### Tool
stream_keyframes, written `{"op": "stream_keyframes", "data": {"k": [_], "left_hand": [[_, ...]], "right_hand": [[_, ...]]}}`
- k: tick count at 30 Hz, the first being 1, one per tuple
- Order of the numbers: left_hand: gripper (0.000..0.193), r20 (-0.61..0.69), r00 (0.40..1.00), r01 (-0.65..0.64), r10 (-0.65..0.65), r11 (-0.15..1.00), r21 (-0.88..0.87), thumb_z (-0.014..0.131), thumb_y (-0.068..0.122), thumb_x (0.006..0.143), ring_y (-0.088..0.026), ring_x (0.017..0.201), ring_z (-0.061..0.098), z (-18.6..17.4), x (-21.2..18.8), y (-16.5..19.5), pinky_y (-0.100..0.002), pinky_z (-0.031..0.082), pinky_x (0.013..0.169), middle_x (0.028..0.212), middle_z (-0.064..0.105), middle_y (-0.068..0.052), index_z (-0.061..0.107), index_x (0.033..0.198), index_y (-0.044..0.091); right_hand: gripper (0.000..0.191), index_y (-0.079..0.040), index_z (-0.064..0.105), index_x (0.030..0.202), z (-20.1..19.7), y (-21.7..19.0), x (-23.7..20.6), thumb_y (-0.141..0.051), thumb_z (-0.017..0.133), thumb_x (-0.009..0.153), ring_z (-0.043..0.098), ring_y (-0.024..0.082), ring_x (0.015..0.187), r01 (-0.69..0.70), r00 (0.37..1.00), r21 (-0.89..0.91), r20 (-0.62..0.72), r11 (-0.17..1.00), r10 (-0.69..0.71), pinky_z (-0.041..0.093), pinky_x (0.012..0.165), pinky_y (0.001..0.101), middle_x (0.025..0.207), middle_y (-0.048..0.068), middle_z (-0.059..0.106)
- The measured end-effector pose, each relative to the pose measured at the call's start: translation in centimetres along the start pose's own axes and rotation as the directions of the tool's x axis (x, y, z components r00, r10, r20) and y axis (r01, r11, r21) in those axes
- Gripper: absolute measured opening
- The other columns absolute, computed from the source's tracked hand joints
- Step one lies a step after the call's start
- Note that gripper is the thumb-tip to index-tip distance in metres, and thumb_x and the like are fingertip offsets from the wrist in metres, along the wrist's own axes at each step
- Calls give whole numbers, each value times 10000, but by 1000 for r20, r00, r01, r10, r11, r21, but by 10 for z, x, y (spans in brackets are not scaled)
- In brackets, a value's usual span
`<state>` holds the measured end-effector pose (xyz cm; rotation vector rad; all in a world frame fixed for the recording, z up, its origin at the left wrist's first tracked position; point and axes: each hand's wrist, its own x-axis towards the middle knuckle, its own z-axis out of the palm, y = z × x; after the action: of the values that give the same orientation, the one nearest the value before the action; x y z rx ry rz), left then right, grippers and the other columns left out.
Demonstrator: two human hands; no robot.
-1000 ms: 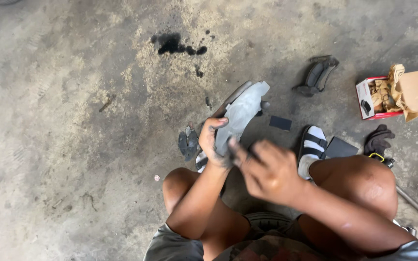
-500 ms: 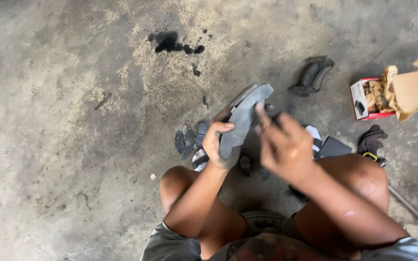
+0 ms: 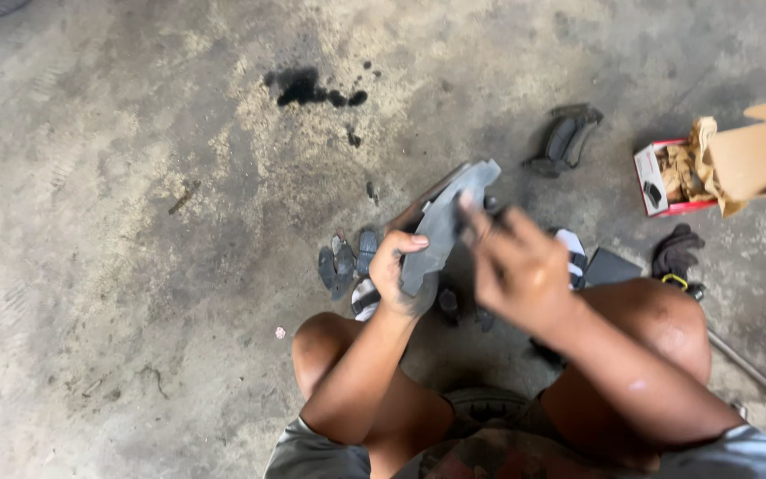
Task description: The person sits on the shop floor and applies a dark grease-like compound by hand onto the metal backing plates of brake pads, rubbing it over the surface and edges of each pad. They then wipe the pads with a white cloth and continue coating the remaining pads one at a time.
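Observation:
I squat over a concrete floor. My left hand (image 3: 398, 271) grips a grey curved brake pad (image 3: 445, 222) by its lower end and holds it tilted up in front of my knees. My right hand (image 3: 518, 263) is blurred, with its fingertips on the pad's upper face; whether it holds something small I cannot tell. Both forearms reach forward between my bare knees.
Small dark metal clips (image 3: 344, 260) lie on the floor left of my left hand. Two old dark brake pads (image 3: 566, 139) lie further off. An open cardboard box with brown paper (image 3: 724, 161) sits at the right, a dark glove (image 3: 676, 253) near it. An oil stain (image 3: 308, 87) marks the floor.
My right hand has risen from low beside the pad to its upper face. The pad stays in my left hand, tilted much the same.

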<state>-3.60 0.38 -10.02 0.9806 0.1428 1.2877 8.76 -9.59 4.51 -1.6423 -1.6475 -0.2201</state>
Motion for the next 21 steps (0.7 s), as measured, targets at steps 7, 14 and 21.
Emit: {"op": "stream_keyframes", "data": {"k": [7, 14, 21], "left_hand": [[121, -23, 996, -72, 84, 943, 326, 708, 27, 979, -296, 1170, 667, -3, 1, 1, -429, 529, 1026, 1305, 648, -265, 588, 984, 36], [172, -57, 997, -39, 56, 963, 267, 628, 115, 1045, -287, 1185, 660, -1, -1, 8, -432, 540, 1054, 1328, 639, -230, 591, 1182, 19], [340, -135, 986, 111, -102, 992, 63, 608, 174, 1094, -282, 1258, 613, -5, 2, 18, -421, 469, 1150, 1357, 624, -213, 557, 1332, -63]], "right_hand": [[524, -94, 726, 1265, -1, -4, 2, -49, 762, 744, 555, 205, 525, 128, 992, 22, 9, 992, -128, 462, 458, 350, 807, 82, 558], [458, -76, 678, 1285, 0, -9, 1, -58, 758, 835, 559, 173, 623, 210, 977, 69, -33, 975, -209, 476, 506, 334, 880, 109, 552], [532, -77, 661, 1385, 2, -8, 3, -56, 776, 866, 514, 170, 607, 84, 996, -20, -20, 996, -84, 435, 487, 339, 821, 59, 497]]}}
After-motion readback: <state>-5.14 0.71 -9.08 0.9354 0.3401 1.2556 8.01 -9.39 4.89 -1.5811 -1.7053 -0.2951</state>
